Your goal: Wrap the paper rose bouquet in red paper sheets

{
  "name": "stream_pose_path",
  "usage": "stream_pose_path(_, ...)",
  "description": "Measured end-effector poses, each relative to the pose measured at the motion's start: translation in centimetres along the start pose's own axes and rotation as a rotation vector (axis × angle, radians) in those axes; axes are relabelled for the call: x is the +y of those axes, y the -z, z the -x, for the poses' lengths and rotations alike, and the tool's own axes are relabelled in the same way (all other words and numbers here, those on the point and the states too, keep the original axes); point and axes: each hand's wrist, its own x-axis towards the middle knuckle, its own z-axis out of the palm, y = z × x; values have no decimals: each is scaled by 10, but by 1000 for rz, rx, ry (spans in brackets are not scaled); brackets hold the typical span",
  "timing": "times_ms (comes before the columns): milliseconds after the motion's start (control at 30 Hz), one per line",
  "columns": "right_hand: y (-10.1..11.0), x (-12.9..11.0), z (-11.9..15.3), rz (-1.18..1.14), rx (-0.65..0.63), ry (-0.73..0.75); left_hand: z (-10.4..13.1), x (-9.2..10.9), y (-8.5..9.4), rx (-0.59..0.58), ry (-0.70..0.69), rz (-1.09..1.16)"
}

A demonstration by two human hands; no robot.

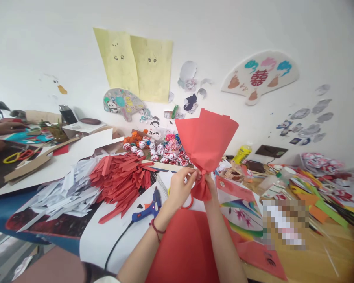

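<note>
A bouquet-like wrap of red paper (209, 137) stands upright in front of me, flared at the top and gathered at a narrow waist. My left hand (183, 184) is at the waist, thumb and fingers pinched on the red paper there. Behind the gathered lower part is my right hand (211, 188), mostly hidden, holding the wrap from the far side. A large red sheet (185, 243) lies below my forearms. To the left of my left hand, a blue glue gun (149, 207) rests on white paper.
Piles of red strips (120, 177) and white strips (67, 192) lie left. Paper flowers (159, 151) stand behind. Scissors (17, 156) and another person's hand (6, 127) are far left. A yellow bottle (242, 154) and coloured papers lie right.
</note>
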Motion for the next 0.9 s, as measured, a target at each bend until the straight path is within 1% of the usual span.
stream_pose_path(100, -6, -1, -3, -1, -4, 23, 0, -10, 4, 38, 24, -78)
stream_pose_path(233, -10, 1, -3, 23, -4, 55, 3, -25, 7, -2, 63, -127)
stream_pose_path(333, -8, 7, -2, 83, 30, 117, 6, -33, 7, -21, 54, -160)
stream_pose_path(467, -1, 12, 0, 131, 56, 170, 11, -36, 6, -28, 33, -183)
stream_pose_path(567, 3, 13, 3, 152, 61, 178, 15, -33, 6, -44, 35, -182)
stream_pose_path(633, 5, 12, 5, 172, 62, 178, 17, -29, 9, -33, 35, -190)
stream_pose_path(700, 6, 12, 7, 188, 67, 174, 17, -23, 14, 31, 42, -223)
stream_pose_path(833, 7, 14, 10, 191, 81, 157, 12, -1, 33, 262, 30, -329)
stream_pose_path(900, 6, 15, 12, 186, 85, 143, 9, 11, 43, 308, -5, -339)
